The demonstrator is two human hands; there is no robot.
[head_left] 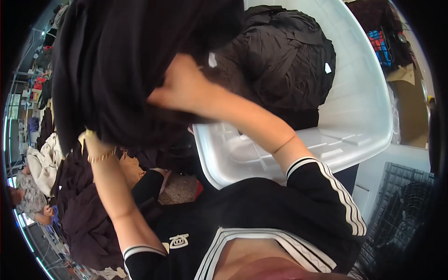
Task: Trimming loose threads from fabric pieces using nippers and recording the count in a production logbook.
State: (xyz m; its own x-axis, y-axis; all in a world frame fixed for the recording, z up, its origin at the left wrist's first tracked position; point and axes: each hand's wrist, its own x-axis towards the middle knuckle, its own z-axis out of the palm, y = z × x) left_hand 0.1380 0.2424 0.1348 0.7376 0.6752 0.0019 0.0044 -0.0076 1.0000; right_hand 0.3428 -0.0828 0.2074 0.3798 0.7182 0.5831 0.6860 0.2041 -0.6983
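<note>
A large bundle of black cloth (116, 60) is held up in front of me, filling the upper left. My right hand (179, 88) grips its lower right side, fingers curled into the folds and the tips partly hidden. Beneath its lower left part, my left hand (95, 140) bears the cloth; those fingers are covered by it. A gold bracelet (101, 157) circles the left wrist, and a small pale yellow strip shows beside that hand. To the right of the bundle, more crumpled dark cloth (284, 56) with small white tags lies in a translucent white plastic tub (368, 107).
Heaped dark cloth (88, 219) lies on my left, with cream cloth (44, 163) beyond it. Another person (32, 193) is at the far left. A dark wire rack (396, 210) stands at the lower right, and a basket (380, 46) beyond the tub.
</note>
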